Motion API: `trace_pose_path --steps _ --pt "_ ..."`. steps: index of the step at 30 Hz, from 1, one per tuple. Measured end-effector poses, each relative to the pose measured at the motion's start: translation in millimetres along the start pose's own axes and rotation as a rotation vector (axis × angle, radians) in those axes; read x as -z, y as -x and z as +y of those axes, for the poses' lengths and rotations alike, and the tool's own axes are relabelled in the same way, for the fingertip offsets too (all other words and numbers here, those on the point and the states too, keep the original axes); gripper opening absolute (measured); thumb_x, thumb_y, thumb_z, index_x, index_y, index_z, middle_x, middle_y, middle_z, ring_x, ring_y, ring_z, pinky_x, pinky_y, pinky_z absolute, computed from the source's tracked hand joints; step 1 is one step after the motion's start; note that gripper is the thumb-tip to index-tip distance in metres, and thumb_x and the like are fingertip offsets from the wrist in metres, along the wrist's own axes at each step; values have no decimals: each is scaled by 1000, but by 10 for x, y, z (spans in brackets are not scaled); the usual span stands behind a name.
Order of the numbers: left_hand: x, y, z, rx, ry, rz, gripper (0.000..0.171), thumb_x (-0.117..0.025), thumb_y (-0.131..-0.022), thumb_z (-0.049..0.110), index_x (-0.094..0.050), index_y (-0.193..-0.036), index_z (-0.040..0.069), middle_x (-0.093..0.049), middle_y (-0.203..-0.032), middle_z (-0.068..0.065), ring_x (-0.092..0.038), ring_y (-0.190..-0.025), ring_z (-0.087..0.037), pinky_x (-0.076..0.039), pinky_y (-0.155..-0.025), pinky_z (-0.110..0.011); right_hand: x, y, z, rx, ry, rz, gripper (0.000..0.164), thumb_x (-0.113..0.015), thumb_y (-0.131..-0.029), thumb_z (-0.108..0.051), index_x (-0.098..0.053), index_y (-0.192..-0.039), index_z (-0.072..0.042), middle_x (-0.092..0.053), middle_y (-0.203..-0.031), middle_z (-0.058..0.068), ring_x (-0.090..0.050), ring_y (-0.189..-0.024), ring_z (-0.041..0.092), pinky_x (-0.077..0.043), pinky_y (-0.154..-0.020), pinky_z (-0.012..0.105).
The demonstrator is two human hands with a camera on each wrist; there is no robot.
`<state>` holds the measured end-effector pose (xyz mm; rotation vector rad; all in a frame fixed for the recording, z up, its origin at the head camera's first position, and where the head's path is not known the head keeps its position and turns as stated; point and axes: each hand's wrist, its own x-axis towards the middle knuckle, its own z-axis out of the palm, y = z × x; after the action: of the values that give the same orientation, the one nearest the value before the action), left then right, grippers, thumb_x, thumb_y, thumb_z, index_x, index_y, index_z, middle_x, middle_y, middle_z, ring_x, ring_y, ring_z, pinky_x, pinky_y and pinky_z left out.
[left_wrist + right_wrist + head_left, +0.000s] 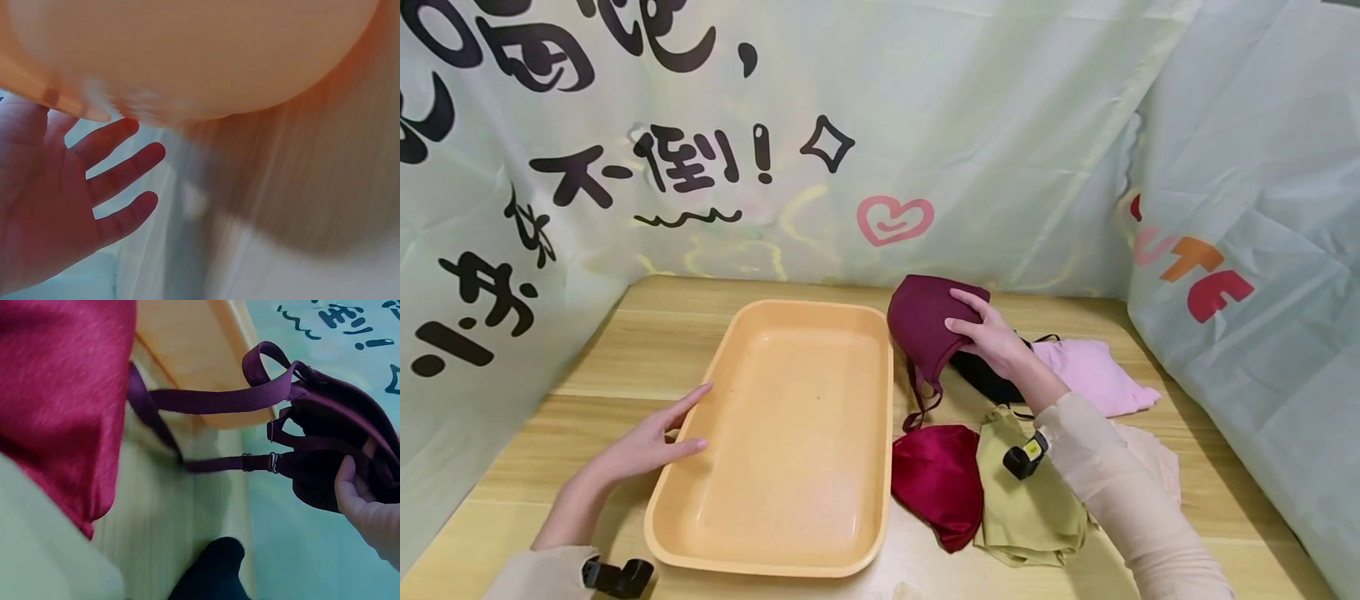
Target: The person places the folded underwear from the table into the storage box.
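Observation:
A folded maroon bra (pixel 928 321) is held up by my right hand (pixel 992 337), just beyond the tray's right edge. In the right wrist view the thumb presses into the dark inner side of this bra (pixel 350 403), and its straps with ring adjusters dangle toward the table. My left hand (pixel 643 446) rests at the left rim of an orange plastic tray (pixel 883 433). In the left wrist view several fingers of the left hand (pixel 62 181) are spread and nearly straight beside the tray's outer side (pixel 206 69). The tray holds nothing.
Right of the tray lie a shiny red folded bra (pixel 940 483), an olive folded garment (pixel 1030 517), a black one (pixel 985 375), a pink one (pixel 1093 375) and a pale beige one (pixel 1153 458). Printed cloth walls (pixel 1000 150) enclose the wooden table (pixel 602 367).

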<state>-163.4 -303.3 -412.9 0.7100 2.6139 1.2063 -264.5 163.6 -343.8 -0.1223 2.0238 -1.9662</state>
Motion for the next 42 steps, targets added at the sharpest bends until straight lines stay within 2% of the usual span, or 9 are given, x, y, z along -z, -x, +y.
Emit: trace_pose_path --steps 5,9,11,16,20,28,42 --pt "-4 10 32 46 -49 31 72 -61 -87 18 -20 -145 5 -23 -143 -30 -41 -117 -45 -46 -82 -37 -106 11 -117 64 -81 -14 61 -47 -93 -3 -20 -146 -14 -23 -143 18 -58 -89 9 -49 -76 26" --pt "-27 23 43 68 -81 50 72 -60 -88 20 -19 -145 6 -24 -143 -30 -41 -116 -47 -45 -81 -48 -235 -1 -202 82 -123 -43 60 -47 -93 -3 -22 -146 -16 -23 -144 15 -56 -95 12 -49 -77 27" --pt "-45 30 45 72 -89 59 72 -60 -88 21 -19 -145 5 -24 -142 -31 -41 -115 -47 -45 -81 -49 -309 -16 -236 94 -133 -60 60 -47 -93 -3 -22 -146 -17 -23 -144 14 -55 -97 14 -49 -77 27" --pt "-84 39 45 80 -83 69 73 -61 -87 22 -20 -145 6 -30 -140 -31 -50 -107 -38 -48 -75 -35 -523 -66 -278 125 -160 -91 59 -48 -93 -3 -25 -145 -18 -26 -143 13 -54 -100 16 -50 -77 27" --pt "-99 33 21 69 -40 61 72 -60 -88 20 -19 -146 6 -29 -140 -31 -52 -105 -33 -47 -73 -26 -677 -106 -249 119 -162 -112 59 -48 -92 -2 -27 -144 -18 -29 -143 12 -55 -101 18 -49 -78 27" --pt "-88 35 -9 47 19 59 72 -60 -88 17 -18 -146 5 -24 -142 -32 -47 -111 -38 -47 -76 -24 -862 -160 -203 122 -176 -147 57 -48 -92 -2 -28 -144 -17 -31 -141 12 -56 -98 17 -49 -77 27" --pt "-79 79 -17 57 7 55 73 -60 -88 19 -17 -146 7 -21 -144 -30 -44 -115 -40 -46 -80 -23 -1270 -312 -17 109 -217 -213 58 -48 -92 0 -30 -143 -17 -35 -139 16 -58 -94 16 -50 -76 29"
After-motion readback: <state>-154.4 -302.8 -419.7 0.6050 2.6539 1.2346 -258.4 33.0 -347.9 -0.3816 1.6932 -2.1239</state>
